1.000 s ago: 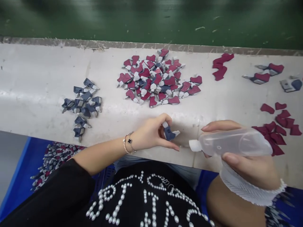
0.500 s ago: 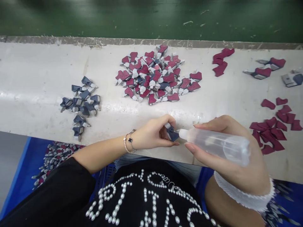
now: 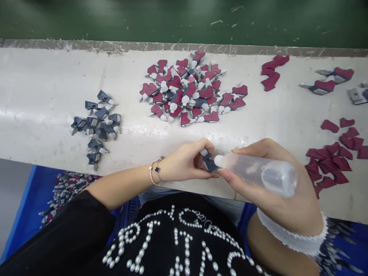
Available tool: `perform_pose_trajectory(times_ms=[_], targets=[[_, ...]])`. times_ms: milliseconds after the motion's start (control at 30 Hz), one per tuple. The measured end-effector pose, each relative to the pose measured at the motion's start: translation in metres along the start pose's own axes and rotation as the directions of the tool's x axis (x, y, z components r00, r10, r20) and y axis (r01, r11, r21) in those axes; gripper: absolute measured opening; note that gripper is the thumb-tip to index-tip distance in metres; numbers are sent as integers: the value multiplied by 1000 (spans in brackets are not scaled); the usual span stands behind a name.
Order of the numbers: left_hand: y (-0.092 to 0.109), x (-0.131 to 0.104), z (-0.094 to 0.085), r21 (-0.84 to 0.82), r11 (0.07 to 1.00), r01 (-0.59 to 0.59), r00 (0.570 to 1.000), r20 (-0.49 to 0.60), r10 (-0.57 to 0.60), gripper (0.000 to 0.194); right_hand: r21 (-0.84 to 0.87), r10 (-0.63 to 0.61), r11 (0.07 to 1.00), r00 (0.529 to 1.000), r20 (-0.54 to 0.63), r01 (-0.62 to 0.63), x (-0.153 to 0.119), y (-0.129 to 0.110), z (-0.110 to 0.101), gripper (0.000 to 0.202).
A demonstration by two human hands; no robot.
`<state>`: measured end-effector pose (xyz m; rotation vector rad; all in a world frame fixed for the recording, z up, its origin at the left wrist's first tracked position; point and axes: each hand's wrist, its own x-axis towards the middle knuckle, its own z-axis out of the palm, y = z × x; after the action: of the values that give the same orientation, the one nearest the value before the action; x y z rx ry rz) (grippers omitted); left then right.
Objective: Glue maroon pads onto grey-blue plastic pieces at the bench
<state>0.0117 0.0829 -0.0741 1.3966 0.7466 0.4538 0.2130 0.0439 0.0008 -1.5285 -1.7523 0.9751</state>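
The left hand (image 3: pixel 188 159) pinches a blue piece (image 3: pixel 211 165) over the surface (image 3: pixel 43 84); the right hand (image 3: pixel 296 205) grips a clear bottle (image 3: pixel 250 170). The bottle's white tip (image 3: pixel 220 161) has come in to the piece, perhaps touching it, so both hands now seem to work at one spot. Beyond them lie a red-topped pile (image 3: pixel 175 81), blue parts (image 3: pixel 100 113) leftward, flat red parts (image 3: pixel 329 165) rightward, then a green strip (image 3: pixel 115 19); below left sits a blue crate (image 3: pixel 27 207)
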Motion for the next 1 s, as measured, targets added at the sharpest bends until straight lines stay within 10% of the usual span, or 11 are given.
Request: perform_pose_trajectory(times_ms=[1000], targets=[[-1, 1, -3, -23, 1000, -11, 1000, -21, 11, 45, -21, -64, 998, 997, 48, 65, -5, -5, 1, 22]])
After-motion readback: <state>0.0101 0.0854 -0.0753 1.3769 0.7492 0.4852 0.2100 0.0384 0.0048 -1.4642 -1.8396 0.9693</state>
